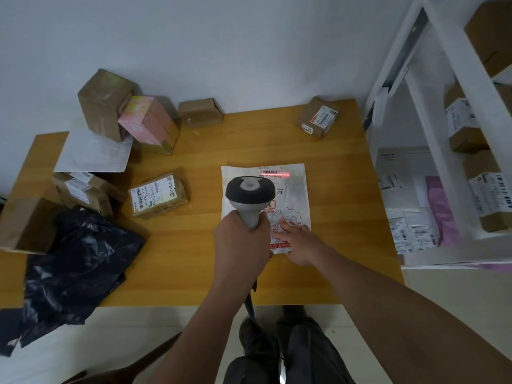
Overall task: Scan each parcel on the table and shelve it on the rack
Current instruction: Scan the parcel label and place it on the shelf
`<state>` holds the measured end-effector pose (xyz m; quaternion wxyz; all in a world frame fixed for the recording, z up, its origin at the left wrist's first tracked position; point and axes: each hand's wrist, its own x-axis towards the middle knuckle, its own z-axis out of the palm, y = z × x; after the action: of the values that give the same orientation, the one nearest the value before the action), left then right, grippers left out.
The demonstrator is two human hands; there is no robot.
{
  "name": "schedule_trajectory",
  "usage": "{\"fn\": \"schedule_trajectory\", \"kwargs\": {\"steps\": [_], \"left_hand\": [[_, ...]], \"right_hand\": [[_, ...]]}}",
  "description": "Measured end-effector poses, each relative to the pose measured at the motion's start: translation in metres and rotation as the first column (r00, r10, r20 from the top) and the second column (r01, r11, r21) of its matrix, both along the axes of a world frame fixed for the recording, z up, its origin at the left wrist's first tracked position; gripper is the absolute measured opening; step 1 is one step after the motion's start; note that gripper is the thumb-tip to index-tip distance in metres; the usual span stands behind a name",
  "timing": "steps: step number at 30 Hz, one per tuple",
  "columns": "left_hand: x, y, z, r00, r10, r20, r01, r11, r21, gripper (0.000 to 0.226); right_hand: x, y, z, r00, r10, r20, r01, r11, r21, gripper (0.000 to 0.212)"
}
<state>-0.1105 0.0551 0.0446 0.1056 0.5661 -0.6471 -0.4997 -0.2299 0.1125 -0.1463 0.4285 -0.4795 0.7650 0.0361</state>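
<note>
The left hand (243, 245) has its fingers curled tight round the grey handle of a scanner (250, 196), whose dark head points away from the person. Just right of it, the right hand (297, 242) lies flat with straight fingers pressing the near edge of a white mailing bag (293, 189) on the table (249, 145). Beyond the fingertips, a red scan line falls on the bag's barcode. Further right stands the rack (443, 134), holding boxes.
</note>
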Motion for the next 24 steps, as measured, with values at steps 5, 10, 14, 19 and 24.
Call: {"fn": "schedule_trajectory", "kwargs": {"steps": [5,10,14,19,24], "left_hand": [[-0.0001,0.0024,-0.002,1.0,-0.017,0.006,0.017,1.0,0.005,0.027],[-0.0028,0.0063,-0.0023,1.0,-0.003,-0.026,0.004,1.0,0.024,0.018],[-0.0047,0.0083,-0.0046,1.0,-0.026,-0.002,0.026,1.0,-0.013,0.021],[-0.0076,0.0086,-0.0054,1.0,-0.023,0.002,0.023,0.999,-0.026,0.025],[-0.0085,0.009,-0.0059,1.0,-0.019,0.008,0.019,0.999,-0.045,0.023]], "right_hand": [[-0.0018,0.0002,0.0014,1.0,0.007,0.008,-0.007,1.0,-0.003,0.082],[-0.0028,0.0012,0.0024,1.0,0.011,0.018,-0.011,1.0,-0.008,0.082],[-0.0026,0.0016,0.0021,1.0,0.009,0.023,-0.009,1.0,-0.011,0.084],[-0.0036,0.0025,0.002,0.999,0.011,0.031,-0.01,1.0,-0.021,0.085],[-0.0045,0.0028,0.0026,0.999,0.022,0.032,-0.022,1.0,-0.021,0.084]]}}
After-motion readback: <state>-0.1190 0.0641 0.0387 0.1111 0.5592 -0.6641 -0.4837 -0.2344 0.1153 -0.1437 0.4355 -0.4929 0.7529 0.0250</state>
